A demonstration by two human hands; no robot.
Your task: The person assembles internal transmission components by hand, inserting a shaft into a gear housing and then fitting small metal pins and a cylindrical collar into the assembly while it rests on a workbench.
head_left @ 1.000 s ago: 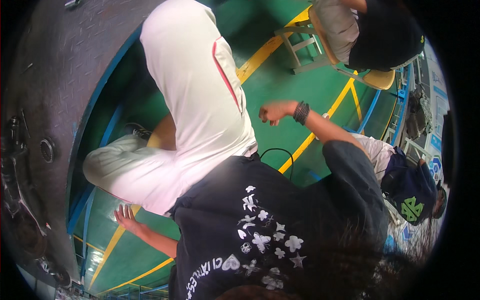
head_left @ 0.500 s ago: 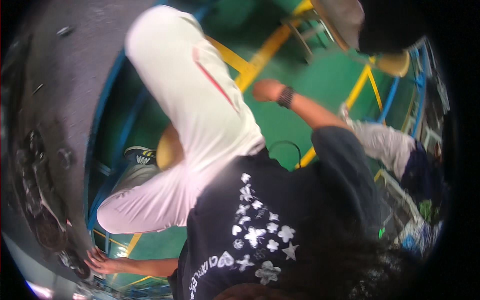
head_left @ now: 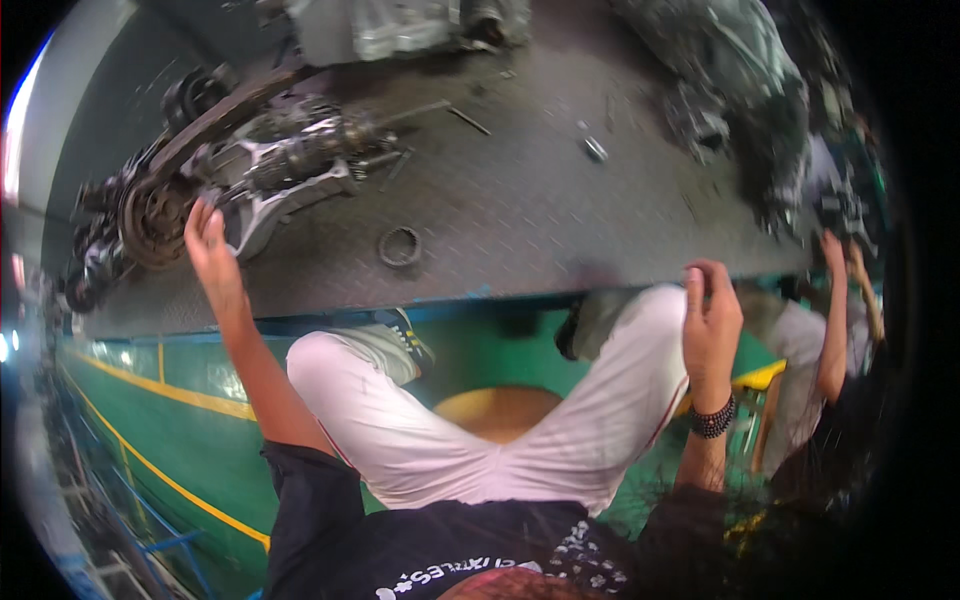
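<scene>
My left hand [head_left: 214, 258] reaches over the left part of the metal workbench, fingers stretched out. It is nearest to a brown round pulley-like wheel [head_left: 155, 222] and the end of a gear shaft assembly [head_left: 310, 155] lying in a pale metal casing [head_left: 262, 222]; whether the fingertips touch them I cannot tell. Above my right knee, by the bench's near edge, is my right hand [head_left: 712, 318], fingers loosely bent and apart from the thumb, nothing seen in it. A dark beaded bracelet [head_left: 712, 416] circles that wrist. Between the hands, a toothed metal ring [head_left: 400, 246] lies on the bench.
The dark workbench [head_left: 520, 235] also bears a large grey casting [head_left: 370, 28], a small metal cylinder [head_left: 595, 150], a thin rod [head_left: 469, 121] and a big metal housing [head_left: 715, 50]. Another person's hands [head_left: 838, 262] are at the right. A round stool [head_left: 497, 408] shows between my legs.
My view has swung from the floor and my legs to the workbench. My left hand is now over the bench by the gear parts; my right is now by the bench edge.
</scene>
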